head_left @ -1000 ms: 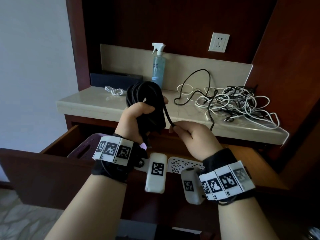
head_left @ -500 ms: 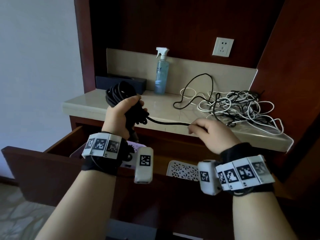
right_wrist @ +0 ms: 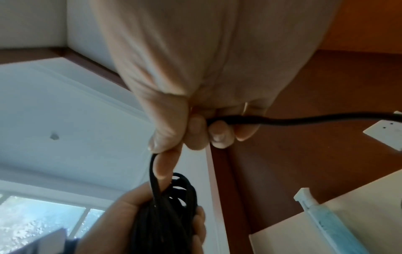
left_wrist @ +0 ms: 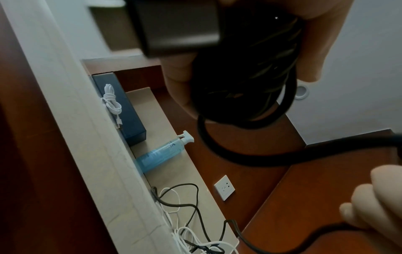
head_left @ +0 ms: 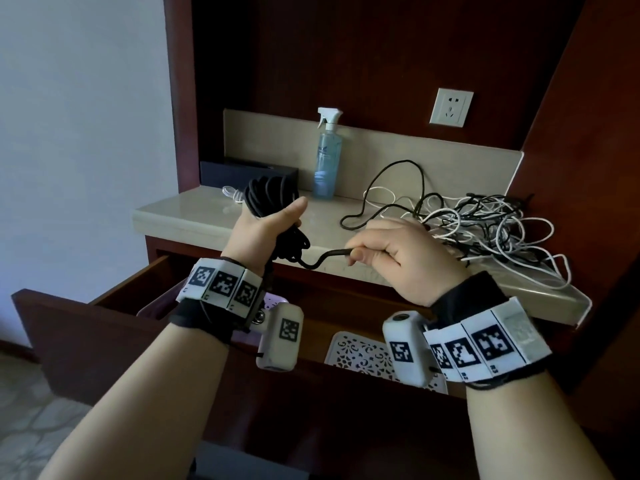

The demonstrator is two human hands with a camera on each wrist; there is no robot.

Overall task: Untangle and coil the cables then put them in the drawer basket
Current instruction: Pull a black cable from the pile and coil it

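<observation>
Dark wood shelving frames the counter (head_left: 194, 216). Left hand (head_left: 266, 230) fingers curl round the black cable coil (head_left: 273, 195); right hand (head_left: 398, 258) pinches its loose end (head_left: 332, 255) above the counter's front edge, tangled cables (head_left: 485, 223) at its right end.

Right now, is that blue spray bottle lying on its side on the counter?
No, the head view shows the spray bottle standing upright on the counter against the back panel, nozzle at the top.
</observation>
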